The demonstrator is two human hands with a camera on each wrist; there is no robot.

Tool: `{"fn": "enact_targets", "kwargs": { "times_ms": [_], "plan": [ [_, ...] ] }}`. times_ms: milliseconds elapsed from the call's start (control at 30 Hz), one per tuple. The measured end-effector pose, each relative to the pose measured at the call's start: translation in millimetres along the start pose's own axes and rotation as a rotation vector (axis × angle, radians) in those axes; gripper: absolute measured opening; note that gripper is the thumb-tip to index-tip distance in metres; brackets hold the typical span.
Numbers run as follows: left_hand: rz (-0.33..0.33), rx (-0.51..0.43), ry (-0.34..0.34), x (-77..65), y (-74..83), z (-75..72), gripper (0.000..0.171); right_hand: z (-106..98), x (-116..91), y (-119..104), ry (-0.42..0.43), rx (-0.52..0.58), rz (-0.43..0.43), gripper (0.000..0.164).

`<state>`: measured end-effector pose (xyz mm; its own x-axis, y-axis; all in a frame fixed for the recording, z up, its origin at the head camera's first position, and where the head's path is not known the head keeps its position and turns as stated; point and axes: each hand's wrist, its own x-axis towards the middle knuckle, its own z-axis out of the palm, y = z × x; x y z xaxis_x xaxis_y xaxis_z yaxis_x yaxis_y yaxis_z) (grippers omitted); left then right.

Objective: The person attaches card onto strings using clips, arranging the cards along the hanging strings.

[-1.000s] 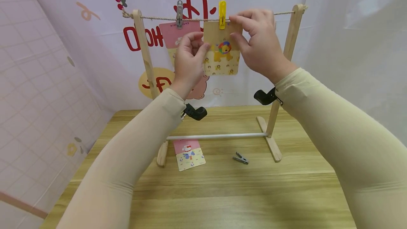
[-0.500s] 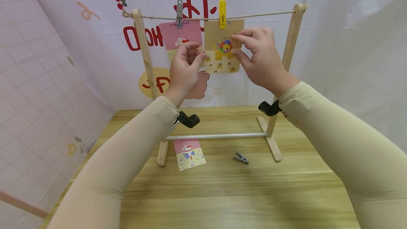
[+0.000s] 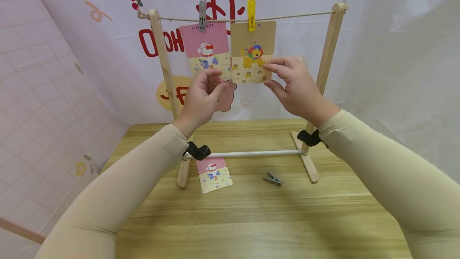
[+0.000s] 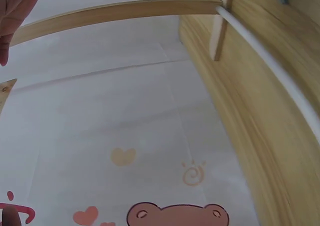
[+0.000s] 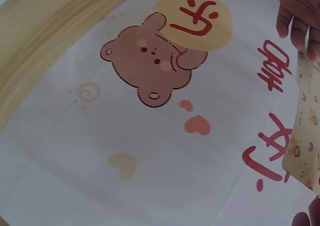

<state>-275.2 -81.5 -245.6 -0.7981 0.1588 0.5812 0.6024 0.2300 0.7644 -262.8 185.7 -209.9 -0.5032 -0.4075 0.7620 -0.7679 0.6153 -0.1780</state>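
On the twine [image 3: 298, 16], a yellow clothespin [image 3: 251, 15] clips a tan and cream lion card [image 3: 251, 37]. To its left, a grey clothespin [image 3: 203, 15] clips a pink and cream rabbit card [image 3: 206, 37]. My right hand [image 3: 296, 89] holds nothing, its fingers loosely bent near the lion card's lower right edge. My left hand [image 3: 201, 99], also with nothing in it, is in front of the rabbit card's lower part and overlaps it in the head view. The lion card's lower part [image 5: 301, 121] shows at the edge of the right wrist view.
Two wooden posts [image 3: 328, 55] carry the twine, with a white rod [image 3: 255, 153] between them low down. A second rabbit card [image 3: 214, 175] and an open-lying grey clothespin [image 3: 272, 178] are on the wooden table [image 3: 258, 219]. A printed cloth [image 3: 395, 51] hangs behind.
Both hands have let go of the lion card area at the twine and moved down, the left also further left. The lion card hangs still from the yellow clothespin.
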Motion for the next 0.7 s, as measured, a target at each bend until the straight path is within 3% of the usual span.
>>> {"fn": "enact_targets", "kwargs": {
  "times_ms": [400,700],
  "plan": [
    [-0.06,0.139,-0.237,-34.6,-23.8,-9.0,0.038,14,-39,13,-0.116,0.011,0.025,0.037],
    [-0.117,0.265,-0.357,-56.0,-47.7,-9.9,0.043,24,-65,16,-0.236,0.005,0.067,0.039]
  ]
}}
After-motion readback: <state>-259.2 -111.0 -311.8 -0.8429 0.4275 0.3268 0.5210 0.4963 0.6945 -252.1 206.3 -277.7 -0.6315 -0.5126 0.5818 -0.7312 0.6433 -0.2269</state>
